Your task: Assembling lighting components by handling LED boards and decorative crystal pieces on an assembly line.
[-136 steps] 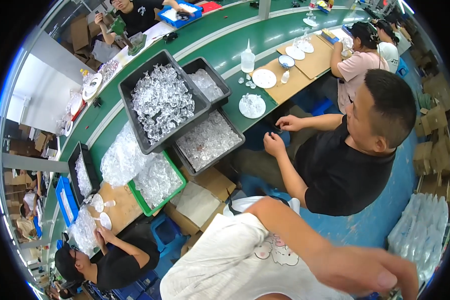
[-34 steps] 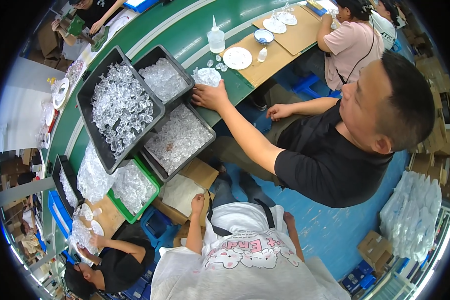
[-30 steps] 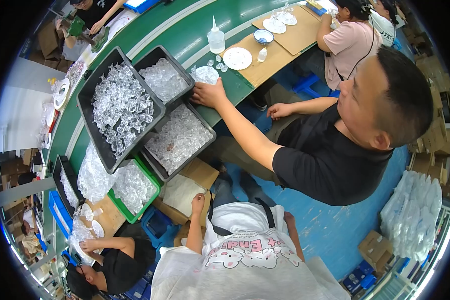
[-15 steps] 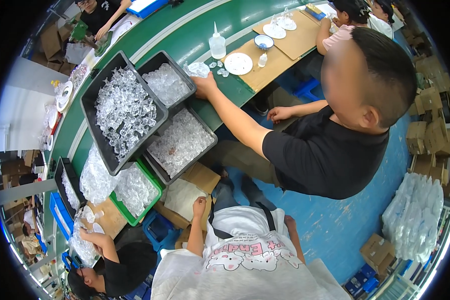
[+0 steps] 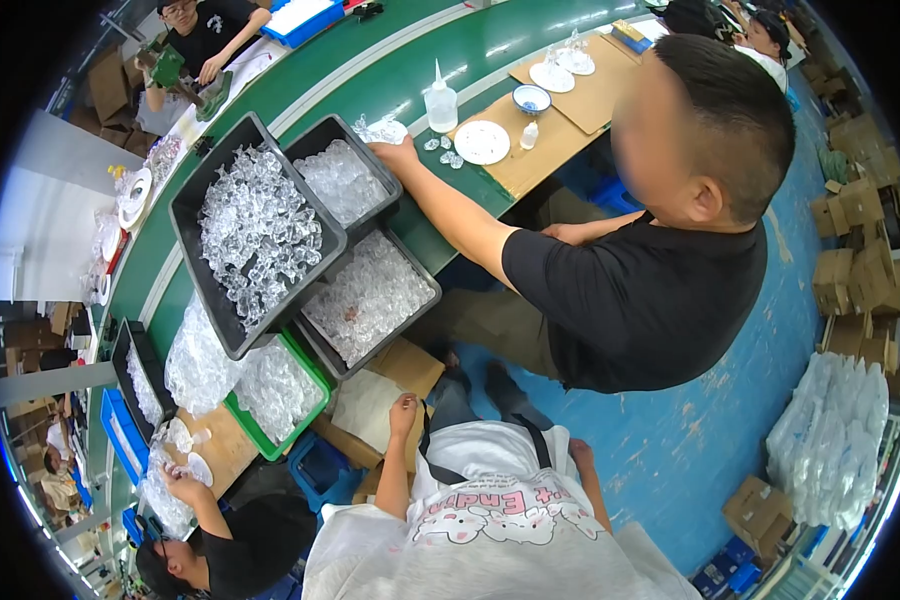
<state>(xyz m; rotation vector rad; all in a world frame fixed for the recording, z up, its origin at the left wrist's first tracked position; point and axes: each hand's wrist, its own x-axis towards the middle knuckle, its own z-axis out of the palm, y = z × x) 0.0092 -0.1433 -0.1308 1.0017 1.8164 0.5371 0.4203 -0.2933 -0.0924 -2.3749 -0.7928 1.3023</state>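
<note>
My left hand (image 5: 403,413) is beside the front of my white shirt, its fingers loosely curled and nothing visible in them. The nearest thing to it is an open cardboard box (image 5: 365,405) with a pale lining. My right hand (image 5: 581,456) hangs low on the other side of my body; its fingers are too hidden to read. Ahead stand a large dark bin (image 5: 332,235) of clear plastic pieces, tilted over two smaller grey bins, and a green bin (image 5: 315,405) of clear pieces. A co-worker's hand (image 5: 398,155) holds a clear piece behind the bins.
The co-worker in a black shirt (image 5: 650,290) stands close at my right front. On the green table (image 5: 380,70) are a squeeze bottle (image 5: 440,103), a white plate (image 5: 482,143) and a small bowl (image 5: 531,99). Another person (image 5: 240,540) works at the left; bagged goods (image 5: 830,440) stand at right.
The co-worker's head and shoulders have shifted left, and their free hand has drawn nearer their body. My view has moved slightly. My hands stay nearly the same.
</note>
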